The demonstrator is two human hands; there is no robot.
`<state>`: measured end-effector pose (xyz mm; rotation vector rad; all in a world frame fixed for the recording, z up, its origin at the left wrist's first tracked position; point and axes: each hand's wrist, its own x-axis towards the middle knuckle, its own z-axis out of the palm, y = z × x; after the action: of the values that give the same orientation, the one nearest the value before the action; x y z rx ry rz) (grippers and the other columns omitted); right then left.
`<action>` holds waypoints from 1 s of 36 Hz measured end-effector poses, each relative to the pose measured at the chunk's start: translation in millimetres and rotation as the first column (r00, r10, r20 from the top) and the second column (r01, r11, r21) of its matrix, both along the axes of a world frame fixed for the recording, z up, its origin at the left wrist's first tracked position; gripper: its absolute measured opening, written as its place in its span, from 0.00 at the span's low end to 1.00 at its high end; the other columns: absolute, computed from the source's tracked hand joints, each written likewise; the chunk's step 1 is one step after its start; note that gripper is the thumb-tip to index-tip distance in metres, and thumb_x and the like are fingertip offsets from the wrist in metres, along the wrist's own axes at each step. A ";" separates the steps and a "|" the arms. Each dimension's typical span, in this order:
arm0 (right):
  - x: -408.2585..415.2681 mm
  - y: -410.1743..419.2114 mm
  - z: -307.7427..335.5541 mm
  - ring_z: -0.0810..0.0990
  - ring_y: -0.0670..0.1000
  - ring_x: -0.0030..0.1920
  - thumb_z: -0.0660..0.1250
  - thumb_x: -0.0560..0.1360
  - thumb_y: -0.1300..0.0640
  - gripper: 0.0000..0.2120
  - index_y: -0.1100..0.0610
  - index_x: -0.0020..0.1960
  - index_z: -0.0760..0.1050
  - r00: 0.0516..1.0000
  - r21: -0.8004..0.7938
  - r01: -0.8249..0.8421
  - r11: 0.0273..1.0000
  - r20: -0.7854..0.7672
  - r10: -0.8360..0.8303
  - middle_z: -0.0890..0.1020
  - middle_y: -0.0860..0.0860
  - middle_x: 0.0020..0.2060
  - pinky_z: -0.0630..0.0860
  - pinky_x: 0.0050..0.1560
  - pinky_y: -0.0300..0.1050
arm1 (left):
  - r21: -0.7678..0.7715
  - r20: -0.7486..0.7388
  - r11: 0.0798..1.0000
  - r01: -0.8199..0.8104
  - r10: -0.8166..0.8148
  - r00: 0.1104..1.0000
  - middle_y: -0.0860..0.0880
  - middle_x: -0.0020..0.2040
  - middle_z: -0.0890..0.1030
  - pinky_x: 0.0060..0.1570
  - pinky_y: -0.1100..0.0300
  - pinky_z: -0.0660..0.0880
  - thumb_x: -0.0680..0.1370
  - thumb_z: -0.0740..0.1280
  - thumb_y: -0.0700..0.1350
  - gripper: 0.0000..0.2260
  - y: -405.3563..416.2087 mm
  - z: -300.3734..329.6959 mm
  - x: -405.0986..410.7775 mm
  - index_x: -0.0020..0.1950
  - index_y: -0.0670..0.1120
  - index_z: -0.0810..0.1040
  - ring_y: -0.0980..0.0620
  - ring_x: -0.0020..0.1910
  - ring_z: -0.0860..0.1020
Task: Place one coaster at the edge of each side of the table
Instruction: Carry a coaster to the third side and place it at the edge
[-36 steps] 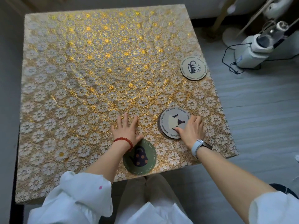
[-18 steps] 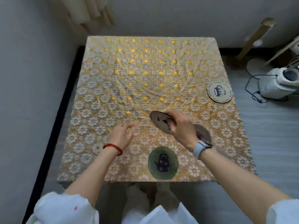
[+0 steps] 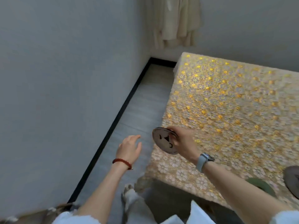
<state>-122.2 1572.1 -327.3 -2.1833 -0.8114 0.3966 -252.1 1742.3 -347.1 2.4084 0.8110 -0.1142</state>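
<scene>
Right hand (image 3: 181,143) pinches a round pale coaster (image 3: 165,140) with dark marks, held tilted on edge, raised off the cloth right at the left side of the table (image 3: 226,102). Thumb and fingers are closed on the coaster's right rim; the face points toward the camera. Left hand (image 3: 129,147) is empty, fingers loosely spread, hovering over the grey floor (image 3: 137,110) beside the table, touching nothing. Red bead bracelet (image 3: 122,162) on the left wrist, pale watch (image 3: 204,160) on the right.

Table is covered with a gold floral lace cloth. At the near edge, lower right, a green coaster (image 3: 262,185) lies flat, partly hidden by the right forearm. Just beside it a grey round piece (image 3: 292,180) is cut off by the frame, probably another coaster, but blur makes it hard to confirm.

Step in hand: carrying 1 coaster to the left side. Judging from this view, the near side already has its coaster; the far edge shows none; the right side is out of frame.

Next move calls for levelling the coaster flat, lowering it onto the cloth just inside the left edge, roughly mid-side, then releasing. Risk: set too far out, it could tip off onto the floor; the lace is bumpy, so press it down flat.
</scene>
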 end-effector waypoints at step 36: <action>153.7 119.1 -43.6 0.75 0.54 0.51 0.58 0.77 0.62 0.12 0.63 0.59 0.70 0.119 -0.085 0.981 0.177 -0.460 -0.880 0.77 0.61 0.56 0.72 0.40 0.40 | -0.059 -0.210 0.481 0.875 -0.863 0.460 0.44 0.65 0.71 0.63 0.53 0.67 0.77 0.58 0.47 0.19 163.5 -10.4 337.4 0.67 0.46 0.65 0.45 0.63 0.70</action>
<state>31.5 1691.3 -371.0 -1.7848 0.8638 0.0368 85.3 1905.8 -357.6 2.6441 -0.4764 -0.7770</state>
